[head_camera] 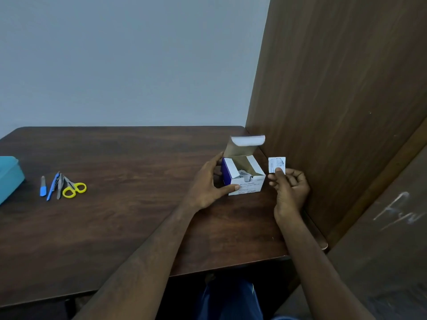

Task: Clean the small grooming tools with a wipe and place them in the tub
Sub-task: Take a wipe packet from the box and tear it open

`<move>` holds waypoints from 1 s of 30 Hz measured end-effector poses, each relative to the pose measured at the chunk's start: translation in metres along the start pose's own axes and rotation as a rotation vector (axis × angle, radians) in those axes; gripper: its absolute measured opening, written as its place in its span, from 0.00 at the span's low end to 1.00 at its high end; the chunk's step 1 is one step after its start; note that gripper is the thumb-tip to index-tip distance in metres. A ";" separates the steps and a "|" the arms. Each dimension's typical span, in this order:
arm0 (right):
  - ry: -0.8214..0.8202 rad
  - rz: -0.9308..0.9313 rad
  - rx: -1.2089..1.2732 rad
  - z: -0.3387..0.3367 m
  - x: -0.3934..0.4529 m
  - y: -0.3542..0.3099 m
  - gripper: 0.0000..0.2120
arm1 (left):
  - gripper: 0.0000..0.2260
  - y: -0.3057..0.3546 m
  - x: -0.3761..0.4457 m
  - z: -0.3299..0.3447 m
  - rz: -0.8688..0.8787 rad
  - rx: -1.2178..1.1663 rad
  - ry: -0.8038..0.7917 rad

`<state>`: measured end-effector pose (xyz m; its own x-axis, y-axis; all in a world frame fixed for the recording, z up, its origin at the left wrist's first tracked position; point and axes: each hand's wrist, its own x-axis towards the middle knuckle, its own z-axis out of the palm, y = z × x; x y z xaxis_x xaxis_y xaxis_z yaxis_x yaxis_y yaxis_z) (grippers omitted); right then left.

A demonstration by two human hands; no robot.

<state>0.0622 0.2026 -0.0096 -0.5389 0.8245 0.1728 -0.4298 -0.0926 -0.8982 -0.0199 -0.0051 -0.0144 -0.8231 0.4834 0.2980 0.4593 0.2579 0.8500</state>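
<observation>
The right hand (290, 189) pinches a small white sachet (276, 165) between thumb and fingertips, holding it upright just to the right of the box (242, 179), clear of the table (138, 215). The left hand (209, 183) grips the box, thumb on its printed front and fingers round the far left side; the lid flap stands open and more sachets show inside. The sachet looks feather-light and thin, probably a slick foil-paper that flexes easily, so a pinch at 1 corner with the other hand tearing from the opposite edge should open it; the wipe inside will likely be damp, limp and quick to dry. The tools lie well apart, near the table's left end: a file (43, 186), a blue tool (52, 185), what look like tweezers (59, 186) and yellow-handled scissors (73, 188), 4 in a tight row, some touching. They seem light, stiff and smooth; the points and blades are best avoided, so take each by its handle end and wipe toward the tip. The teal tub (10, 176) sits just left of them, partly cut off by the frame edge.
</observation>
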 end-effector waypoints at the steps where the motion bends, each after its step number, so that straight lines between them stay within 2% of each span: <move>1: 0.003 -0.036 0.005 0.000 -0.001 -0.001 0.12 | 0.50 -0.001 0.000 0.001 0.001 -0.013 0.002; 3: -0.007 -0.123 0.001 -0.001 -0.003 -0.004 0.14 | 0.50 -0.001 -0.001 0.002 0.002 -0.023 0.010; 6: -0.074 -0.228 -0.066 -0.001 -0.006 -0.005 0.11 | 0.49 0.000 -0.001 0.003 0.019 -0.029 0.019; 12: -0.238 -0.318 -0.170 -0.001 -0.011 -0.001 0.10 | 0.48 0.001 -0.002 0.003 0.037 -0.004 0.029; 26: -0.249 -0.424 -0.461 0.001 -0.013 -0.003 0.09 | 0.50 0.006 -0.003 -0.001 0.015 0.023 0.023; 30: -0.276 -0.442 -0.542 0.000 -0.012 -0.001 0.14 | 0.51 0.005 -0.003 0.000 0.002 0.042 0.016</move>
<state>0.0695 0.1930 -0.0109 -0.5914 0.5444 0.5948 -0.2696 0.5617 -0.7822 -0.0152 -0.0048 -0.0107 -0.8272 0.4705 0.3071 0.4745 0.2924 0.8303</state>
